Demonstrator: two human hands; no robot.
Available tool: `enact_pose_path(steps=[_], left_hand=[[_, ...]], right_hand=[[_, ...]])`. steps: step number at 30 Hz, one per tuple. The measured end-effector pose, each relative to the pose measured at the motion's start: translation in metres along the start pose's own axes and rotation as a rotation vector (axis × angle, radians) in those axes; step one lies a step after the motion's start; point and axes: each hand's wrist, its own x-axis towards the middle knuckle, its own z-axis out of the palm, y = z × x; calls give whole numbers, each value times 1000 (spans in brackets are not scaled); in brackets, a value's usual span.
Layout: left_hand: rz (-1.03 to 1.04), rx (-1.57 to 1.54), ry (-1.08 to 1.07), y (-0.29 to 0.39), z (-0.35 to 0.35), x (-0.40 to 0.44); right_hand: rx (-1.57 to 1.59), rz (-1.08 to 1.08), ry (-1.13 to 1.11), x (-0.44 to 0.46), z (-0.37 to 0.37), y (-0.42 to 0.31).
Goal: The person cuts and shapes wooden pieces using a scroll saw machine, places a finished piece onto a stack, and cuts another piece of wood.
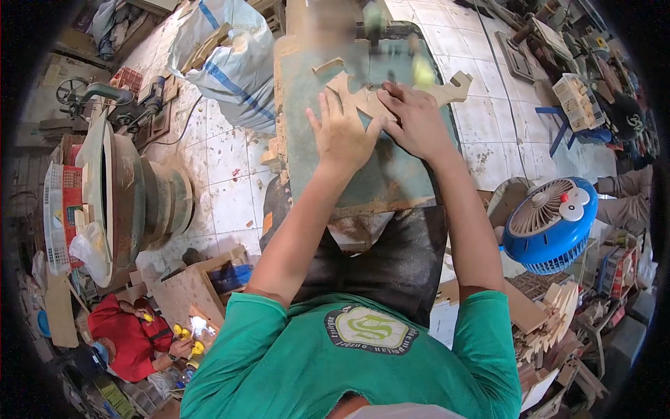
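Observation:
A flat, pale wooden cutout [375, 105] with notched, curved edges lies on the green-grey machine table [335, 183] in front of me. My left hand [342, 133] rests flat on its left part, fingers stretched forward and thumb out to the side. On its right part, my right hand [417, 124] presses with bent fingers held close together; the two thumbs nearly meet. The cutout's hooked right end [457, 86] sticks out past the table's edge. A small curved wood offcut [328, 65] lies beyond my left fingertips. Blurred machine parts hide the far end of the table.
A white woven sack [234, 77] holding wood scraps stands at the left of the table. Further left is a large round machine [125, 188]. A blue fan [551, 220] stands at right. A person in red [132, 339] handles yellow objects at lower left. Sawdust coats the table's left edge.

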Motion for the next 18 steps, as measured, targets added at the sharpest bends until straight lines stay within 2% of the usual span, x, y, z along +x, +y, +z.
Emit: enact_pose_path(steps=[3, 5, 9, 12, 14, 18], left_hand=[[8, 13, 11, -1, 1, 0], [10, 10, 14, 0, 0, 1], [36, 2, 41, -1, 0, 3], [47, 1, 58, -3, 2, 4], [51, 3, 66, -4, 4, 5], [69, -3, 93, -4, 1, 6]], right_hand=[[32, -17, 43, 1, -1, -1], [-15, 57, -59, 3, -7, -6], [16, 52, -71, 4, -6, -3], [-5, 52, -55, 3, -3, -2], [-2, -1, 55, 2, 5, 2], [1, 9, 32, 4, 4, 0]])
